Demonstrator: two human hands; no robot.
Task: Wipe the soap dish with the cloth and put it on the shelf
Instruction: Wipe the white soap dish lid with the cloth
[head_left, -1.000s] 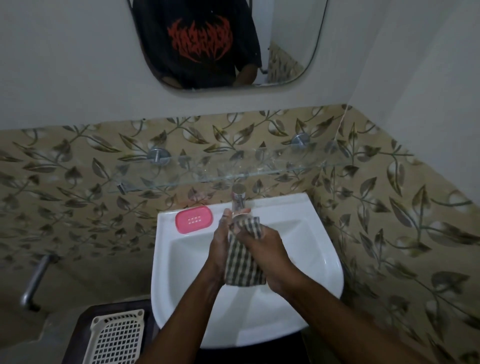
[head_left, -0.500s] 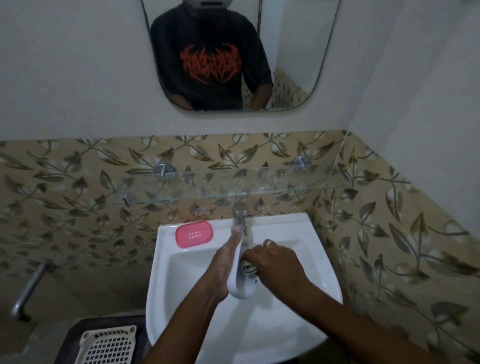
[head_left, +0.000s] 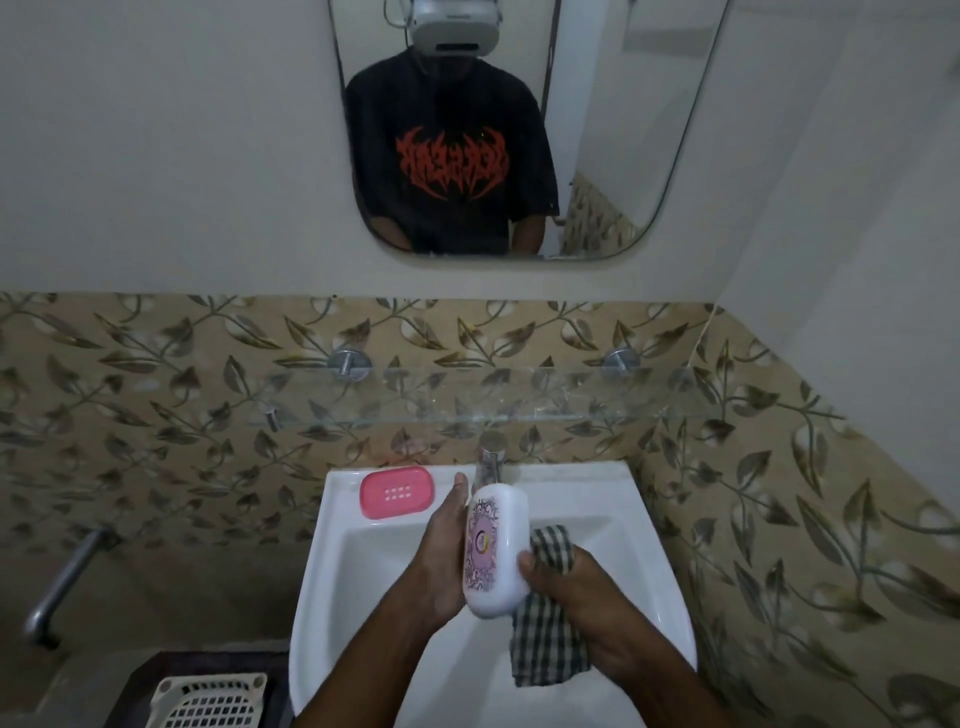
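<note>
Over the white ceramic basin (head_left: 363, 582), the left hand (head_left: 441, 551) cradles the white oval soap dish with a purple patterned label (head_left: 493, 551), fingers extended along its nine o'clock side. At its four o'clock, the right hand (head_left: 582, 597) is closed around the green-and-white checked cloth (head_left: 545, 639), thumb pressing the dish. The clear glass shelf (head_left: 467, 395) sits at twelve o'clock, apart.

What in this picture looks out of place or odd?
Nothing looks spilled or damaged. The pink tray lies alone on the sink rim, while the left hand holds the white soap dish tilted over the basin and the right hand holds the checked cloth.
</note>
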